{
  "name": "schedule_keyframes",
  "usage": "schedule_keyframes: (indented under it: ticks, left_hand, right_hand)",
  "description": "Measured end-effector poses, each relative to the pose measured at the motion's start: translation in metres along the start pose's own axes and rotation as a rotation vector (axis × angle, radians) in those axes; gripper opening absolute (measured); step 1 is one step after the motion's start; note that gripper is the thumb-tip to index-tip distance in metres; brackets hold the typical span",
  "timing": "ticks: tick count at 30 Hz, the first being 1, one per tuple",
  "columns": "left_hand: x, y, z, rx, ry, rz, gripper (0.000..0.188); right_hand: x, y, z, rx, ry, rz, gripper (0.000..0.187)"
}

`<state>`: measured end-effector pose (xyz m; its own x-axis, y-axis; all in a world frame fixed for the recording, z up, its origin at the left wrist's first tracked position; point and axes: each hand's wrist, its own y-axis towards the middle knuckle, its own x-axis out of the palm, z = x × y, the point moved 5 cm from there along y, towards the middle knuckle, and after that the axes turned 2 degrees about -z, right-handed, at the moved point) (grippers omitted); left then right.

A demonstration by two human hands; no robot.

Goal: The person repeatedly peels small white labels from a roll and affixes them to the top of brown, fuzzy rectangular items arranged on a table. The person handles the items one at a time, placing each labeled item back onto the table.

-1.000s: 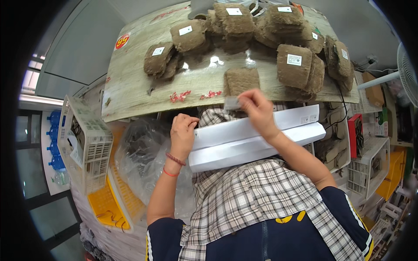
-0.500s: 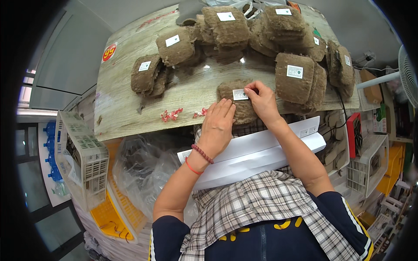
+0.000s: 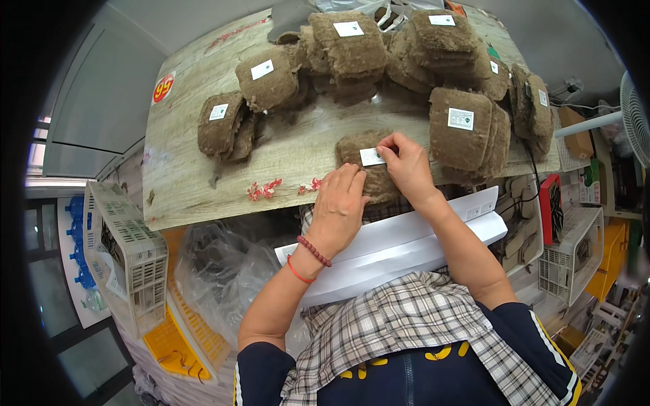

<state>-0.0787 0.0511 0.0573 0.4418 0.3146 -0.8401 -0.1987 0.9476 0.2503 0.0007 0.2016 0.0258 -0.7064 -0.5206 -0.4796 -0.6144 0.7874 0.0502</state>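
Note:
In front of me, at the table's near edge, lies a brown fuzzy fibre pad [image 3: 351, 144] with rounded corners. A white printed label [image 3: 371, 157] sits on its upper face. My right hand [image 3: 407, 164] pinches the label's right end between thumb and fingertips. My left hand [image 3: 340, 203] lies palm down on the pad's near left part, fingers stretched out and reaching the label's lower left edge. Across my lap rests a white label sheet [image 3: 399, 233], partly covered by my forearms.
Stacks of similar labelled pads stand across the table [image 3: 196, 162], including a near right stack [image 3: 460, 132] and a left stack [image 3: 222, 125]. A white crate [image 3: 135, 257] and clear plastic bags [image 3: 223, 264] are at lower left. A fan [image 3: 635, 115] is at right.
The view has shifted slightly. My right hand still pinches the label's right end, and my left hand has stayed on the pad, its fingertips now closer to the label's lower edge.

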Motion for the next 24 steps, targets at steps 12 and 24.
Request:
schedule_keyframes:
  ticks: [12, 24]
  left_hand:
    - [0.019, 0.013, 0.005, -0.009, 0.317, -0.077, 0.086]
    - [0.021, 0.009, 0.004, -0.051, 0.306, -0.079, 0.084]
  right_hand:
    - [0.005, -0.011, -0.01, -0.13, -0.218, 0.048, 0.02]
    - [0.003, -0.004, -0.004, -0.013, -0.379, 0.149, 0.046]
